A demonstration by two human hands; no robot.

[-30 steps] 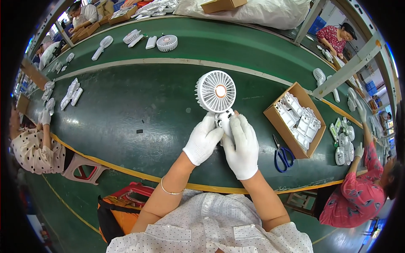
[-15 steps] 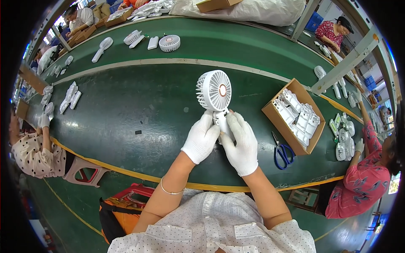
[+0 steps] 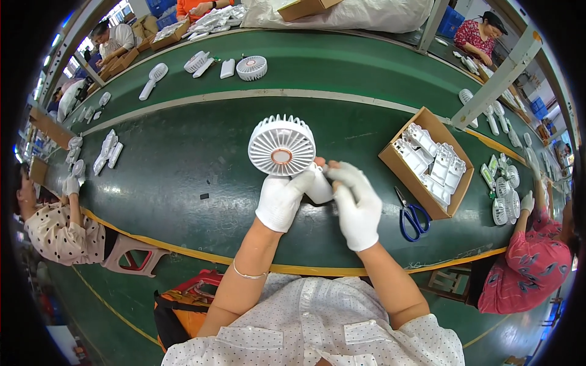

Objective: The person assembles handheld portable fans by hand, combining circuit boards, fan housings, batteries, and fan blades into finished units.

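A white handheld fan (image 3: 282,145) is held above the table, its round slatted head with a copper-coloured ring at the centre tilted toward me. My left hand (image 3: 279,201), in a white knit glove with bare fingertips, is closed around it just below the head. The short white handle (image 3: 320,186) points down to the right. My right hand (image 3: 359,204), gloved alike, is beside the handle with its fingers bent toward it. Slight blur hides whether those fingertips grip or only touch it. Blue-handled scissors (image 3: 414,221) lie to the right of that hand.
A cardboard box (image 3: 456,204) of white plastic shells stands at the right. Fan parts (image 3: 108,152) lie on the green table (image 3: 165,189) at the left. Several fans (image 3: 251,68) rest on the far green strip. Co-workers sit on both sides and across.
The fan has shifted left, and its head has turned to face more toward me. My left hand moved with it. My right hand has drawn slightly right, away from the handle.
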